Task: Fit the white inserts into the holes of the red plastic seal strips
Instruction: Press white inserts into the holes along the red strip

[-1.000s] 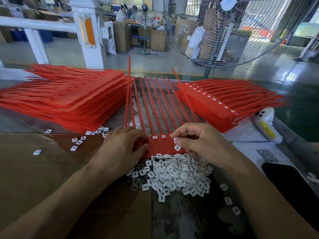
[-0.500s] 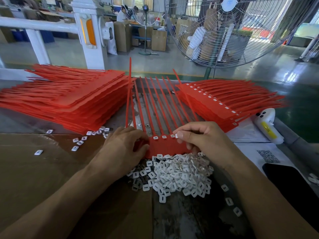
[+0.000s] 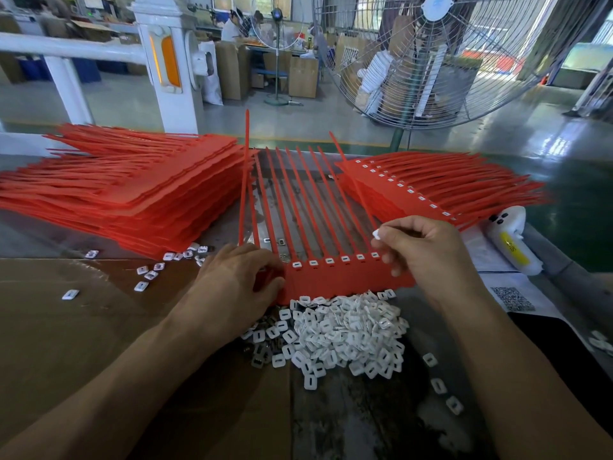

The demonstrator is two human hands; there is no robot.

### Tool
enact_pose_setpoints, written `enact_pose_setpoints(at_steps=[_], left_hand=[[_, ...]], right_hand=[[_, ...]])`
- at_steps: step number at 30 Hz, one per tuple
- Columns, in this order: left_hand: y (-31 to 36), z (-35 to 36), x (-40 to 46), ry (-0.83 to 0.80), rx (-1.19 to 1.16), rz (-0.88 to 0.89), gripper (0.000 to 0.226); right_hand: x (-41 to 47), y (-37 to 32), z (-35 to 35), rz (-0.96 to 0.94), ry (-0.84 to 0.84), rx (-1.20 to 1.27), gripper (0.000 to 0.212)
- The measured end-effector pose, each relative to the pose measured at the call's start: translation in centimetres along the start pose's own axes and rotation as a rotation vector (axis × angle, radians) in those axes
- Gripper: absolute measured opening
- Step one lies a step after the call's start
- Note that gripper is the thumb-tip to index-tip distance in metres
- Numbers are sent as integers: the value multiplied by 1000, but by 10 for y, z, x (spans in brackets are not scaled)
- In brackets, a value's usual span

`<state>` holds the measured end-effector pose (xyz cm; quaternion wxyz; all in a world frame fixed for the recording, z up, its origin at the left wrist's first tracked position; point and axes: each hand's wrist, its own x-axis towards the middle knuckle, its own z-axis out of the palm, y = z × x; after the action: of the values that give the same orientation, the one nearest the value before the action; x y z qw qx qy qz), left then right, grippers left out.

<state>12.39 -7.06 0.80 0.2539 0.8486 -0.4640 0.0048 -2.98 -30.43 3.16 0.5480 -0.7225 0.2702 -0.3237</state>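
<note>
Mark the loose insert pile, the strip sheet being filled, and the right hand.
loose insert pile [image 3: 341,330], head view, middle of the heap
strip sheet [image 3: 341,278], head view, flat red base
right hand [image 3: 428,247], head view, back of the hand

Your seal strips [image 3: 345,277]: bright red, white inserts [image 3: 345,333] in near heap. Red stacks far left [image 3: 126,190] and far right [image 3: 431,187], right one dotted white. Cardboard [image 3: 83,327] under your left arm: brown. Right: black-and-white QR label [image 3: 512,298], white device [image 3: 509,244] with yellow sticker.

Factory floor: industrial fan [image 3: 434,58], stacked cartons [image 3: 302,76], workers [image 3: 232,26].
</note>
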Motion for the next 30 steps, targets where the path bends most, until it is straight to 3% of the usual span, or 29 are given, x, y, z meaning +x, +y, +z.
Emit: enact_pose_setpoints(at_steps=[11, 30], left_hand=[[2, -1, -1, 24, -23, -1, 29], [0, 0, -1, -1, -8, 5, 31]], right_hand=[[12, 23, -20, 64, 183, -388, 12], [15, 25, -5, 80, 215, -581, 16]])
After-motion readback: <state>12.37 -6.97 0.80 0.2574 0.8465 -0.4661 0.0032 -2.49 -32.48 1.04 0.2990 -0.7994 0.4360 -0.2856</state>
